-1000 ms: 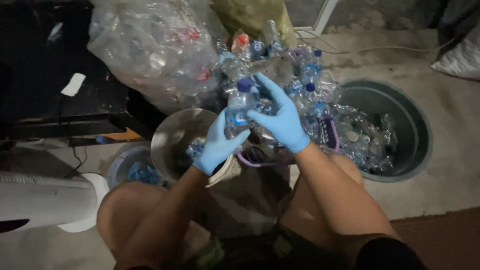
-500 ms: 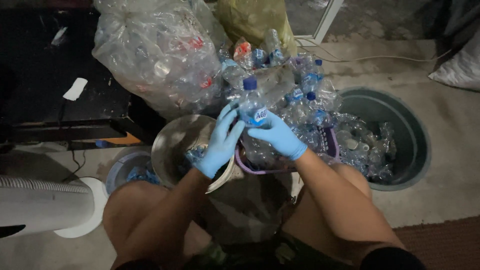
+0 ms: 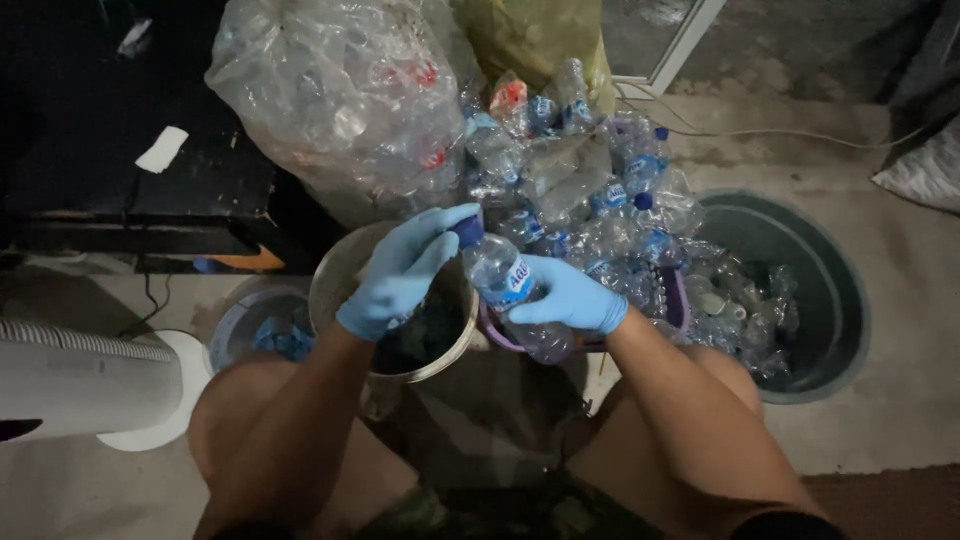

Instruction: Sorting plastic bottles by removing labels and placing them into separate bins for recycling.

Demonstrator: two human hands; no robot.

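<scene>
Concrete floor: right hand (image 3: 568,296) grips blue-labelled clear bottle (image 3: 508,288); left hand (image 3: 403,270) pinches its blue cap (image 3: 468,231).

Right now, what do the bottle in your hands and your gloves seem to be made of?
Bottle: thin clear plastic, glossy and see-through, with a dark blue cap. Gloves on the left hand and right hand: light blue, smooth, snug, probably nitrile or latex.

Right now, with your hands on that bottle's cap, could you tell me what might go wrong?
The left hand grips the blue cap while the right hand holds the clear bottle tilted: any leftover liquid could spill. The heap of bottles sits loosely piled above the purple basket, so a nudge might send some rolling. The loosened cap could drop beside the metal bucket.
</scene>
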